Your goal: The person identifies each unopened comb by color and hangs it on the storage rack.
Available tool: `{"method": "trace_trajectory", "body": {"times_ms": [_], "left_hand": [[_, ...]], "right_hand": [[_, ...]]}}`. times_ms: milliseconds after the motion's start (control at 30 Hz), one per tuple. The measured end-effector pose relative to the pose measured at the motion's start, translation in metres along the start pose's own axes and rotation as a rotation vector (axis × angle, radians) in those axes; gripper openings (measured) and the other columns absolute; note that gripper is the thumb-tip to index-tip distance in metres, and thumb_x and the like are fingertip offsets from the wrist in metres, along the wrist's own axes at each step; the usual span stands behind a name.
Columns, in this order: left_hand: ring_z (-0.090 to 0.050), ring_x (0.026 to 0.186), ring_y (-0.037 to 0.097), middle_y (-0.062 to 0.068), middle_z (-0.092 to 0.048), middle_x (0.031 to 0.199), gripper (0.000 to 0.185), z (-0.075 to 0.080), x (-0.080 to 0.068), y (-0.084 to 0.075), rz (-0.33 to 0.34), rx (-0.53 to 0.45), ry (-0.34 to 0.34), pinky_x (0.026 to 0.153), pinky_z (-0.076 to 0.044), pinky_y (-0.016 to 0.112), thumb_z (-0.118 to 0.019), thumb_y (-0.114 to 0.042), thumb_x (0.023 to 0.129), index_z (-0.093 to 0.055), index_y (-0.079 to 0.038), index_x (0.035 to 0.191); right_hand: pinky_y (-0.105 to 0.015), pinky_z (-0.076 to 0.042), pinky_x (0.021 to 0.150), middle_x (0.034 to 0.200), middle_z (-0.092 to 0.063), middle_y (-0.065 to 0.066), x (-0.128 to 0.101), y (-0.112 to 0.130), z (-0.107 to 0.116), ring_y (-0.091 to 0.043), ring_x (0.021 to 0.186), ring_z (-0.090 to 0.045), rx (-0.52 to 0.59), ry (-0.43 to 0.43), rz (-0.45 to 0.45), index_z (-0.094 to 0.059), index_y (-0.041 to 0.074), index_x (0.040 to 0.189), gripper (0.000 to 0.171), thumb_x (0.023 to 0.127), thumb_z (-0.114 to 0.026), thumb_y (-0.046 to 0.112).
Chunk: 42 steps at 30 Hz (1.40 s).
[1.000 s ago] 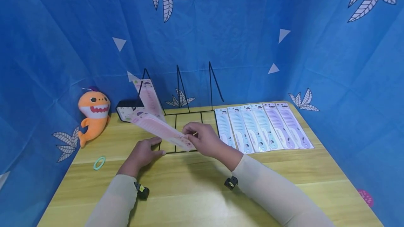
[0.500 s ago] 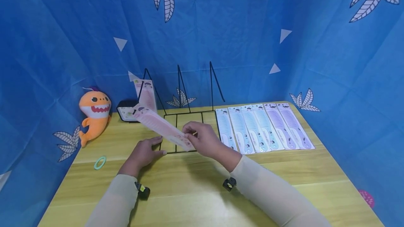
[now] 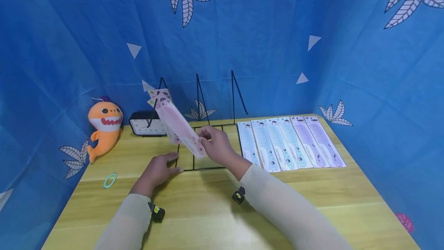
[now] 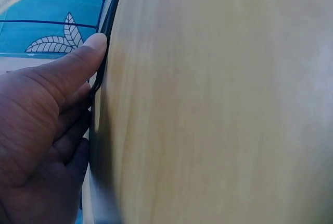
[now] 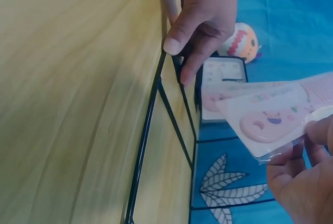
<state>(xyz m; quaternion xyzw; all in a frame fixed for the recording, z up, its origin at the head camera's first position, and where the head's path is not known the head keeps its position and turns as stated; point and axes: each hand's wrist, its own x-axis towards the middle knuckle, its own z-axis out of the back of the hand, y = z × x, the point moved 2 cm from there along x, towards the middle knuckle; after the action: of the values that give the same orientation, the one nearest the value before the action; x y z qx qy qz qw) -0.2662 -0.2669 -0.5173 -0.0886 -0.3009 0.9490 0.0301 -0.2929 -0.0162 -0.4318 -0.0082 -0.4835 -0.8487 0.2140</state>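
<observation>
My right hand [image 3: 218, 144] pinches the lower end of a pink comb [image 3: 178, 124] in a clear-fronted package, held tilted over the left part of a black wire rack [image 3: 201, 169]. Behind it, another packaged pink comb [image 5: 213, 99] stands in the rack's left divider, mostly covered in the head view. With thumb and fingers, my left hand [image 3: 160, 169] holds the rack's front left corner. Its thumb [image 4: 96, 41] lies against the wire in the left wrist view.
Several packaged combs lie in a row at the right: blue ones [image 3: 274, 144] and purple ones [image 3: 317, 142]. A black-framed clock [image 3: 142, 124] stands behind the rack's left side, beside an orange plush shark [image 3: 105, 126]. A mint-green ring [image 3: 110, 180] lies front left. Blue cloth [image 3: 270, 30] hangs behind.
My right hand has moved slightly up and left, raising the pink comb to a steeper tilt and bringing it over the standing one. The left hand stays at the rack's corner.
</observation>
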Motion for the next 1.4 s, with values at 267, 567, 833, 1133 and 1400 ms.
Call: {"method": "trace_trajectory", "body": {"times_ms": [267,567,833,1133,1400], "left_hand": [[-0.044,0.159,0.041,0.010,-0.053,0.167,0.064,-0.002,0.001,-0.003,-0.027,0.009,-0.012,0.131,-0.037,0.063,-0.083,-0.032,0.099,-0.061,-0.012,0.156],[-0.042,0.160,0.039,0.010,-0.052,0.168,0.066,-0.003,0.002,-0.007,-0.034,0.012,0.007,0.131,-0.036,0.062,-0.083,-0.033,0.099,-0.060,-0.010,0.157],[-0.042,0.159,0.040,0.009,-0.051,0.169,0.067,-0.001,0.005,-0.007,-0.031,0.012,0.009,0.130,-0.038,0.062,-0.083,-0.035,0.099,-0.060,-0.011,0.157],[-0.043,0.159,0.040,0.012,-0.051,0.169,0.067,0.002,0.003,-0.003,-0.034,0.017,0.012,0.130,-0.038,0.062,-0.082,-0.036,0.100,-0.059,-0.009,0.157],[-0.041,0.160,0.041,0.011,-0.050,0.170,0.067,0.002,0.001,0.001,-0.013,0.012,0.014,0.131,-0.037,0.062,-0.081,-0.035,0.101,-0.059,-0.009,0.158]], "right_hand": [[-0.034,-0.065,0.084,0.112,-0.076,0.002,0.024,-0.005,-0.021,-0.017,0.107,-0.073,0.033,-0.009,-0.076,-0.069,0.019,0.118,0.009,0.113,-0.063,0.017],[-0.034,-0.066,0.085,0.111,-0.077,-0.002,0.041,-0.009,-0.037,-0.019,0.105,-0.075,-0.045,-0.016,-0.064,-0.069,0.014,0.115,0.007,0.112,-0.062,0.014],[-0.031,-0.063,0.081,0.110,-0.077,-0.001,0.052,-0.008,-0.047,-0.015,0.099,-0.072,-0.049,-0.023,-0.110,-0.071,0.016,0.115,0.008,0.113,-0.063,0.019],[-0.032,-0.060,0.077,0.112,-0.075,0.001,0.058,-0.005,-0.061,-0.014,0.095,-0.069,0.006,-0.006,-0.162,-0.071,0.019,0.116,0.012,0.114,-0.060,0.025],[-0.034,-0.062,0.083,0.118,-0.077,-0.001,0.061,0.002,-0.070,-0.017,0.104,-0.071,-0.035,0.003,-0.170,-0.071,0.018,0.120,0.015,0.115,-0.059,0.025]]}}
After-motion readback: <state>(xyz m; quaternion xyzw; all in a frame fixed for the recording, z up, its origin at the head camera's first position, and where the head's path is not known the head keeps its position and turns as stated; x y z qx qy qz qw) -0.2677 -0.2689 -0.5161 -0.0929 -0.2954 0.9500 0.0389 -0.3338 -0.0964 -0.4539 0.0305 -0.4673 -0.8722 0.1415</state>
